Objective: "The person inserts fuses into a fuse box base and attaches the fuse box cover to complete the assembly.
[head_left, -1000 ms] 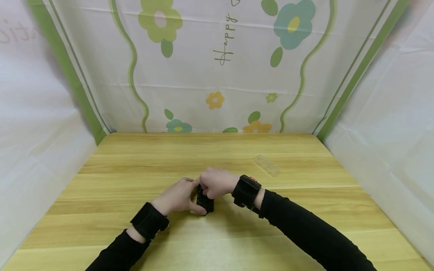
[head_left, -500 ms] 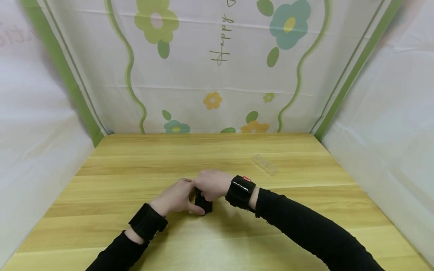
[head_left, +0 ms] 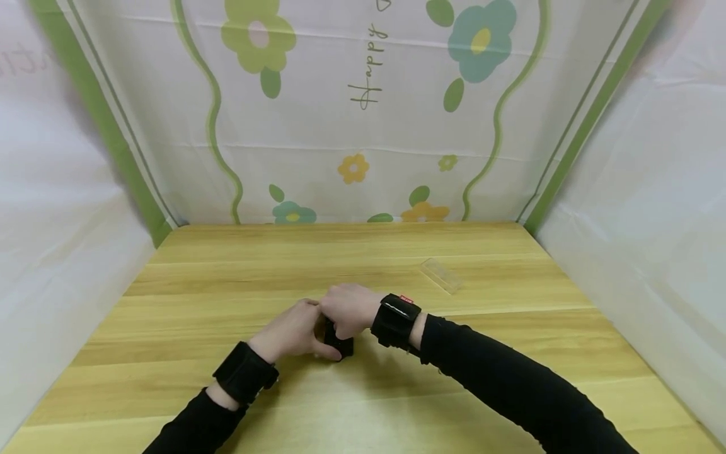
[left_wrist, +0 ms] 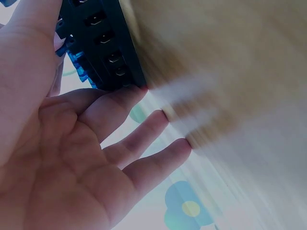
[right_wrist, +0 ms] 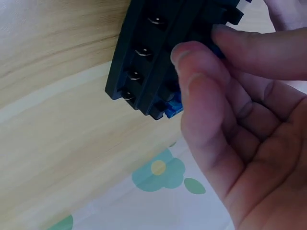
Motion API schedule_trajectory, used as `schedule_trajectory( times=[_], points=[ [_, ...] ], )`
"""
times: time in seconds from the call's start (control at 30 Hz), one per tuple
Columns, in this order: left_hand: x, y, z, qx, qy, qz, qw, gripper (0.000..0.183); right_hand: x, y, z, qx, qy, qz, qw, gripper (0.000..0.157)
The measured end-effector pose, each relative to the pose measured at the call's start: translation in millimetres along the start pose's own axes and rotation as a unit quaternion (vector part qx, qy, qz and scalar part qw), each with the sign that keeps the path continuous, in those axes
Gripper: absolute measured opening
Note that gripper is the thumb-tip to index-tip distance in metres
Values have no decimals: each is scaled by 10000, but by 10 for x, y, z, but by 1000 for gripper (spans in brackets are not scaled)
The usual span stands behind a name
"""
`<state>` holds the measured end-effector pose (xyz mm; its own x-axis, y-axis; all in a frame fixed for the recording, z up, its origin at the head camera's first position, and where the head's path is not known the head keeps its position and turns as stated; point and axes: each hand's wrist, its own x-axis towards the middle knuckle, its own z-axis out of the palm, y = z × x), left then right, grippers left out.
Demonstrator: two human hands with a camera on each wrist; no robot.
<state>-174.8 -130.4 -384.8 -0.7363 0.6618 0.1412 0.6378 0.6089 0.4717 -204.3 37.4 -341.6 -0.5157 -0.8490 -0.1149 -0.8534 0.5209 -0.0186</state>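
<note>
A black terminal block (head_left: 343, 346) with a row of metal screw contacts stands on the wooden table. My left hand (head_left: 292, 331) grips it from the left, the thumb at its near end. In the left wrist view, one fingertip of my left hand (left_wrist: 81, 158) touches the block's lower corner, and other fingers spread down to the table. My right hand (head_left: 350, 309) covers the block's far part, fingers curled. In the right wrist view, the thumb and index finger of my right hand (right_wrist: 259, 110) pinch at the block's blue-and-black side (right_wrist: 175, 104); what lies between the tips is mostly hidden.
A clear plastic strip cover (head_left: 441, 275) lies on the table (head_left: 227, 271) to the right and farther back. White printed cloth walls (head_left: 317, 120) enclose the table at the back and both sides.
My right hand has shifted slightly left over the terminal block, covering more of its far part. My left hand keeps its grip. The view has drifted slightly.
</note>
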Motion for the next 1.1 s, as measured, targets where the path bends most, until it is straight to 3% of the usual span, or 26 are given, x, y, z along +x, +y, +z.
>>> schedule_trajectory(
  times=[0.5, 0.77, 1.1],
  points=[
    [0, 36, -18, -38, -96, -57, 9999, 52, 5, 8, 8, 399, -105, 106, 9991, 20],
    [9, 37, -17, -14, -75, -68, 9999, 54, 18, 29, 24, 476, -148, 116, 9987, 35],
    [9, 27, -9, 67, -28, 38, 10000, 51, 45, 20, 0, 521, -218, 168, 9983, 34]
  ],
)
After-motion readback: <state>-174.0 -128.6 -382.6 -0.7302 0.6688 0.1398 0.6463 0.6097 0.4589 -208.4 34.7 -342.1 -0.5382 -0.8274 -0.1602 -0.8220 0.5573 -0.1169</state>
